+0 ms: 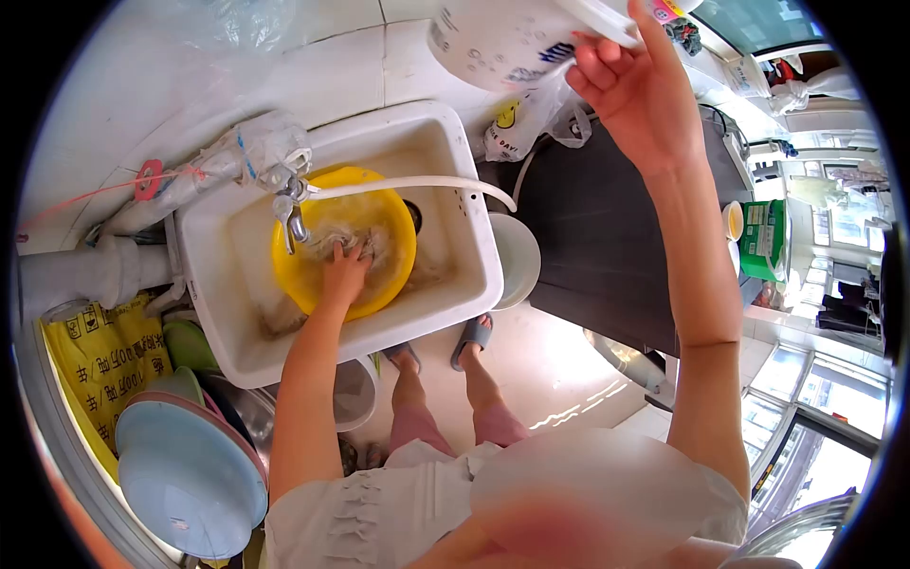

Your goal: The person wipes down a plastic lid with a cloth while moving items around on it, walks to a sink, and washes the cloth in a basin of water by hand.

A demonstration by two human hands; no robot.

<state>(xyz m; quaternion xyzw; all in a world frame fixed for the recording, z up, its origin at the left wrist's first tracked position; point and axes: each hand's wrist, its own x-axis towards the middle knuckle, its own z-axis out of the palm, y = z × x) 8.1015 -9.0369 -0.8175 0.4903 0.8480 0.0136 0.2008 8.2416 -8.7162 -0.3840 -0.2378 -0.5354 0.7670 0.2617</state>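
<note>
My left hand (347, 272) reaches down into a yellow basin (391, 204) of cloudy water. Its fingers press into a greyish-white bundle (374, 245) whose kind I cannot make out; the fingertips are partly hidden. The basin stands in a white sink (441, 123), under a metal tap (294, 220). My right hand (630, 95) is raised at the top, beside a white bucket (493, 43) with blue lettering. Its fingers and thumb close on the edge of a white lid (602, 21) at the bucket's mouth.
A white hose (417, 181) runs from the tap across the sink. Right of it are a pale tub (515, 261) and a dark top (597, 228) with a green box (763, 237) beyond. Stacked bowls (190, 484) stand at lower left, near a yellow sack (100, 370).
</note>
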